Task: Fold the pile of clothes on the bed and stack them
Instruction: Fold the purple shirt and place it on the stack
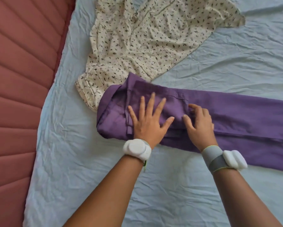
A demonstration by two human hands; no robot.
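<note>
**Inspector:** Progress on the folding?

**Assistant:** Partial, in my judgement. One purple garment (219, 112) lies across the middle of the bed sheet (88, 177), running off to the right. Its left end is doubled over on itself; the long right portion remains unfolded. No finished stack is visible.

**Inspector:** Hands?

**Assistant:** The left hand (149, 120) lies flat on the doubled end, fingers spread and straight, pressing. The right hand (199, 122) sits just beside it on the fold's edge, fingers curled; whether they pinch the cloth, I cannot tell.

**Inspector:** Count of items?

**Assistant:** Two garments plainly: the purple one, and one cream printed garment (145, 38) lying crumpled on the far side, untouched, its near corner under the purple fold. A dark scrap at the right edge is unidentifiable. Two wrist bands, one per arm.
</note>
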